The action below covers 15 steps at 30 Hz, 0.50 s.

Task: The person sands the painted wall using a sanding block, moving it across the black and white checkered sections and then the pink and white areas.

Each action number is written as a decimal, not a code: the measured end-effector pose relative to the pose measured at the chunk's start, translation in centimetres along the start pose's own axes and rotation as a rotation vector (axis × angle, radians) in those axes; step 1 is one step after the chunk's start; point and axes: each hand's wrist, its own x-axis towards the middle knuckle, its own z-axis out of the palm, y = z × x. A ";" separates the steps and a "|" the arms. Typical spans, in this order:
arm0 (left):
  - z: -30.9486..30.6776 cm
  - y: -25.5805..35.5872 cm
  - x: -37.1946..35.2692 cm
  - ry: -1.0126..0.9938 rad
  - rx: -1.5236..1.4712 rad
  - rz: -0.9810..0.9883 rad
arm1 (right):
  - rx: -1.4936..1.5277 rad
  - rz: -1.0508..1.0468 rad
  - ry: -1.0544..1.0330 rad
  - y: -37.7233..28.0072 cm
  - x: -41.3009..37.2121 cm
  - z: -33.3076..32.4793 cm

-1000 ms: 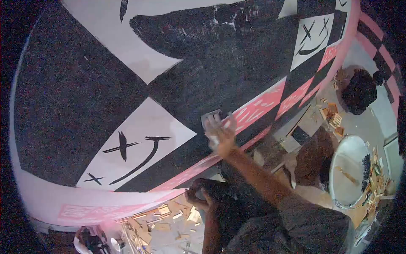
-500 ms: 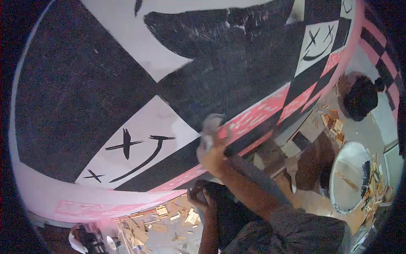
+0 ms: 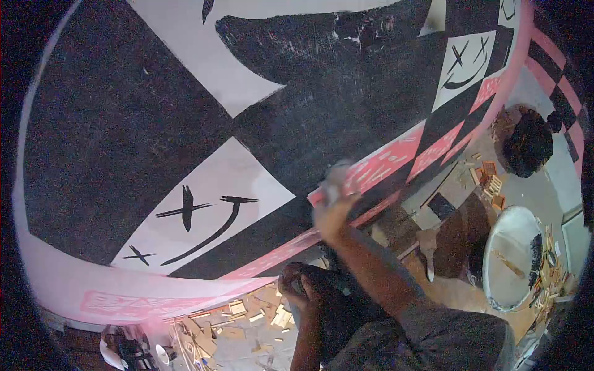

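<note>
My right hand [image 3: 334, 217], smeared by motion, is closed round a pale grey thing [image 3: 335, 182] too blurred to name. It is up against the painted wall panel [image 3: 334, 123], over the left end of a red-pink strip [image 3: 390, 154] with white dashes. Lower down, my left hand [image 3: 302, 292] is curled round a dark rounded thing [image 3: 292, 275], close in front of dark clothing. A white square [image 3: 213, 185] with a black crossed-eyes face is left of my right hand. Black and pink checks border the panel.
A paint-smeared white bucket lid or tub [image 3: 502, 284] lies at right, with a wooden stick on it. A brush [image 3: 428, 256] is left of it. Wood scraps [image 3: 238, 309] cover the floor below the panel. A dark round object [image 3: 528, 141] stands at upper right.
My right hand has moved right and slightly up along the panel with the pale grey thing. My left hand has barely shifted.
</note>
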 end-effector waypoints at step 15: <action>-0.1 -1.1 -0.8 0.034 0.118 -0.103 | 0.018 0.023 -0.106 1.9 -3.4 0.5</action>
